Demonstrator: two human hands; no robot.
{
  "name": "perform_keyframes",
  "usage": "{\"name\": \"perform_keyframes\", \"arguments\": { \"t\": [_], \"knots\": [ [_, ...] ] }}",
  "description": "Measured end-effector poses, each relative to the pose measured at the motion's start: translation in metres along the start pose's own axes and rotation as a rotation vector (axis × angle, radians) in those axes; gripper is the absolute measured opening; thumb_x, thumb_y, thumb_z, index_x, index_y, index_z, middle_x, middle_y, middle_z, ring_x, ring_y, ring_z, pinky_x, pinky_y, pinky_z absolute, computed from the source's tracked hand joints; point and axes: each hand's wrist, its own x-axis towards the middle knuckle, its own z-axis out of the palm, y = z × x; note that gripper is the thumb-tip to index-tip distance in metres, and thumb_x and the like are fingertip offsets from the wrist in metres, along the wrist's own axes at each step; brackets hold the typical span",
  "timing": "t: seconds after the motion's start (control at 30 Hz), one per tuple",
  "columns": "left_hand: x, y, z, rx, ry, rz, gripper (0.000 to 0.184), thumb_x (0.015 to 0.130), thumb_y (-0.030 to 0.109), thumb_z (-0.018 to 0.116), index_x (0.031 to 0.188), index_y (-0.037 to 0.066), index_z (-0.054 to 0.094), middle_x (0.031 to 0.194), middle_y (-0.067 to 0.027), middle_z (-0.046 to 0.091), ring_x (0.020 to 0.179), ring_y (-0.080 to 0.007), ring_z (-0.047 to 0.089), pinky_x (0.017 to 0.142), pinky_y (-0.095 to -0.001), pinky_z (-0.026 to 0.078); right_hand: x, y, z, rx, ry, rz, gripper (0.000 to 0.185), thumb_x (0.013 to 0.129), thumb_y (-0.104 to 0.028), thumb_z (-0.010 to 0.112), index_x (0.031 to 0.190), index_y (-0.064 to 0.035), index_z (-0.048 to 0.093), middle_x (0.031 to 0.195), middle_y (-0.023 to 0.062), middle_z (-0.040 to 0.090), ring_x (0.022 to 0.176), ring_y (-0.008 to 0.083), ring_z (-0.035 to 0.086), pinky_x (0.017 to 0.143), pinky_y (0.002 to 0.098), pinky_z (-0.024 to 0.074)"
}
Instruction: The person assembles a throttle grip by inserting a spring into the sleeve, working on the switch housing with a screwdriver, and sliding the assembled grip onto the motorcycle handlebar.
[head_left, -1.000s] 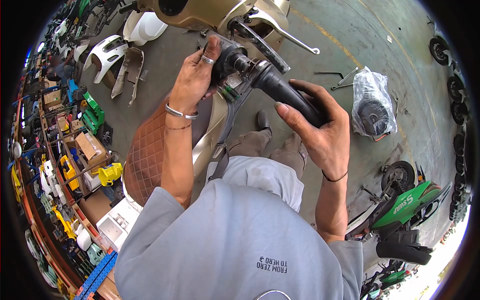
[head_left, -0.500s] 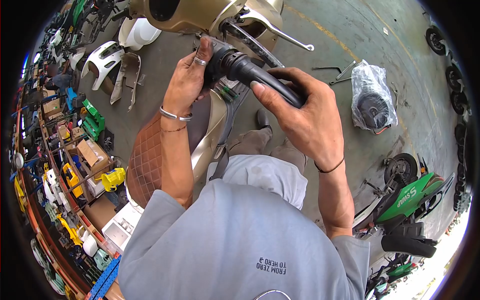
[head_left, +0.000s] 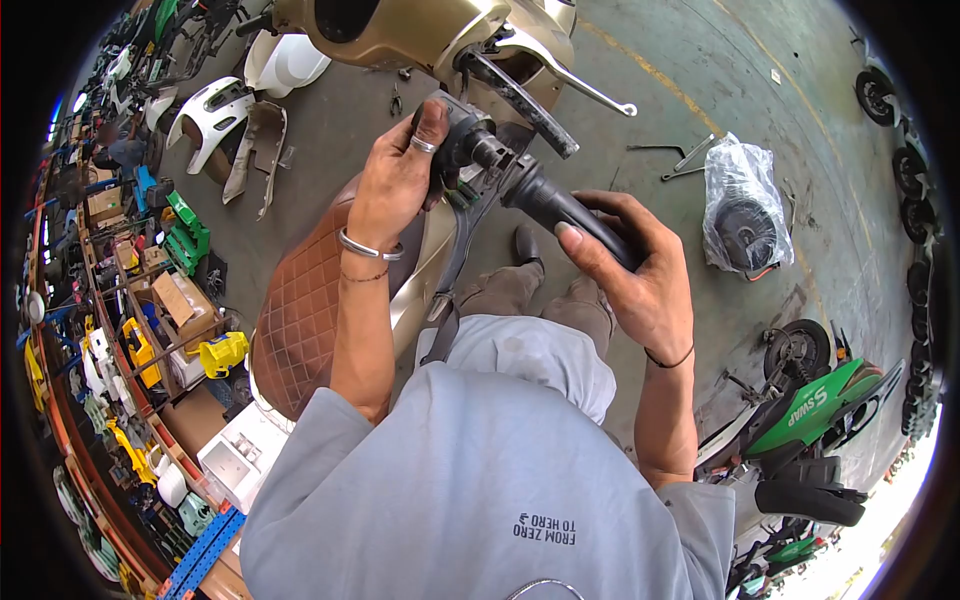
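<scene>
My left hand (head_left: 400, 175) is closed around a black handlebar switch housing (head_left: 465, 130), with the thumb on top. My right hand (head_left: 645, 275) wraps a black rubber throttle grip (head_left: 570, 215). The grip's inner end lies close beside the housing's round opening; whether they touch I cannot make out. Just above both parts, the bare, scuffed handlebar tube (head_left: 520, 105) sticks out of a gold scooter's front cover (head_left: 410, 35). A silver brake lever (head_left: 575, 75) extends beyond it. Below my left hand is the scooter's brown quilted seat (head_left: 310, 310).
A plastic-wrapped wheel or motor (head_left: 745, 215) lies on the floor at right, near metal stand parts (head_left: 690, 155). A green scooter (head_left: 820, 405) stands at lower right. White body panels (head_left: 215, 120) lie at upper left. Shelving (head_left: 130, 400) with boxes and coloured parts lines the left.
The throttle grip has come away from the switch housing, shifting down and right in my right hand. My left hand and the housing have moved slightly right and down.
</scene>
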Motion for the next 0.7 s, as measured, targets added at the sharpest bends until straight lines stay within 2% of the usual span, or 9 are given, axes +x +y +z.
{"name": "perform_keyframes", "arguments": {
  "t": [0.1,0.23,0.3,0.33,0.43,0.5,0.57,0.67,0.7],
  "knots": [
    [-0.003,-0.005,0.004,0.000,-0.001,0.010,0.063,0.094,0.066,0.055,0.093,0.004,0.066,0.060,0.0037,0.053,0.048,-0.0047,0.046,0.043,-0.0229,0.034,-0.006,0.023,-0.016,0.234,-0.101,0.114,0.042,0.087,-0.030,0.078,0.112,0.0011,0.067,0.080,0.0051,0.067,0.072,0.0105,0.063,0.063,0.0256,0.0481],
    [-0.001,-0.027,0.014,0.066,-0.010,0.065,0.061,0.094,0.060,0.062,0.110,0.001,0.066,0.067,0.0014,0.059,0.052,-0.0043,0.048,0.046,-0.0229,0.035,-0.021,0.063,-0.035,0.511,-0.244,0.164,0.056,0.089,-0.027,0.076,0.133,-0.0013,0.052,0.099,0.0081,0.065,0.074,0.0119,0.060,0.067,0.0254,0.0479],
    [-0.001,-0.037,0.019,0.184,-0.021,0.025,0.062,0.093,0.057,0.065,0.117,0.000,0.064,0.075,-0.0014,0.064,0.058,-0.0053,0.051,0.050,-0.0233,0.039,-0.025,0.066,-0.040,0.612,-0.327,0.150,0.070,0.090,-0.027,0.073,0.145,-0.0029,0.038,0.119,0.0123,0.060,0.086,0.0135,0.059,0.070,0.0268,0.0500],
    [0.001,-0.045,0.023,0.202,-0.040,0.058,0.063,0.091,0.053,0.070,0.123,-0.001,0.061,0.090,-0.0088,0.070,0.074,-0.0126,0.063,0.065,-0.0274,0.050,-0.027,0.062,-0.035,0.661,-0.321,0.112,0.072,0.090,-0.027,0.073,0.146,-0.0029,0.037,0.122,0.0128,0.058,0.090,0.0138,0.059,0.071,0.0270,0.0504],
    [0.001,-0.065,0.036,0.358,-0.062,0.102,0.064,0.090,0.048,0.074,0.127,-0.002,0.058,0.102,-0.0162,0.072,0.093,-0.0233,0.069,0.083,-0.0335,0.053,-0.021,0.066,-0.036,0.708,-0.321,0.039,0.072,0.095,-0.030,0.068,0.151,-0.0038,0.032,0.130,0.0125,0.055,0.097,0.0136,0.056,0.073,0.0266,0.0515],
    [0.001,-0.074,0.042,0.455,-0.074,0.132,0.066,0.088,0.043,0.076,0.133,0.000,0.055,0.109,-0.0211,0.071,0.099,-0.0311,0.070,0.089,-0.0374,0.053,-0.016,0.056,-0.035,0.673,-0.248,0.022,0.069,0.098,-0.032,0.065,0.152,-0.0047,0.031,0.128,0.0115,0.056,0.092,0.0123,0.056,0.073,0.0262,0.0514],
    [0.003,-0.087,0.044,0.539,-0.072,0.212,0.067,0.088,0.042,0.076,0.134,0.000,0.055,0.111,-0.0219,0.070,0.098,-0.0329,0.070,0.089,-0.0381,0.053,-0.015,0.053,-0.033,0.573,-0.199,-0.003,0.060,0.101,-0.034,0.062,0.150,-0.0088,0.037,0.109,0.0054,0.055,0.084,0.0092,0.053,0.069,0.0260,0.0490],
    [-0.008,-0.065,0.047,0.482,-0.078,0.261,0.050,0.091,0.030,0.075,0.127,-0.001,0.062,0.113,-0.0203,0.070,0.097,-0.0268,0.071,0.083,-0.0355,0.056,-0.012,0.055,-0.029,0.516,-0.174,-0.050,0.055,0.099,-0.037,0.065,0.144,-0.0108,0.046,0.089,-0.0003,0.043,0.079,0.0076,0.051,0.065,0.0257,0.0458],
    [-0.015,-0.045,0.049,0.419,-0.090,0.269,0.045,0.092,0.026,0.075,0.126,-0.001,0.064,0.113,-0.0198,0.069,0.096,-0.0251,0.071,0.081,-0.0344,0.056,-0.012,0.054,-0.031,0.467,-0.184,-0.037,0.056,0.099,-0.037,0.065,0.144,-0.0095,0.045,0.098,0.0030,0.049,0.085,0.0097,0.053,0.068,0.0268,0.0478]
  ]
}}
